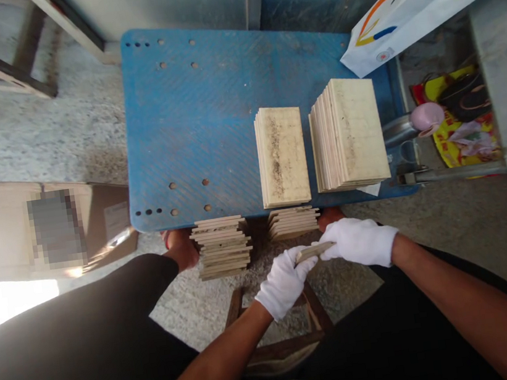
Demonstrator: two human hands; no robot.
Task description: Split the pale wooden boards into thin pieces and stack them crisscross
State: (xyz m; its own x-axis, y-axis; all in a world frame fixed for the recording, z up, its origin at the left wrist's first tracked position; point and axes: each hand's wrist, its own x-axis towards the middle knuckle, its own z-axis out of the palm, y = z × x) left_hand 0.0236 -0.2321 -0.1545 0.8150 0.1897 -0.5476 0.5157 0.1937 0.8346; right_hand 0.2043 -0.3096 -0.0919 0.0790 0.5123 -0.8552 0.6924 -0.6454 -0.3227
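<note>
Thin, pale beige tile slab [314, 252]

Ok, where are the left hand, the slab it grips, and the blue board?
left hand [285, 283], head view, back of the white glove
slab [314, 252], head view, middle of its face
blue board [188, 117], head view, bare top surface

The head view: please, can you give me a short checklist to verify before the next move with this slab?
1. Gloves: left hand and right hand both wear white gloves: ok.
2. Grip: thin slab is held between both hands: ok.
3. Slab faces: only its edge shows: cannot tell.
4. Top of the left stack on the blue pallet: dark smudges: not ok.
5. Low stack below the pallet edge: edges uneven: not ok.
</note>
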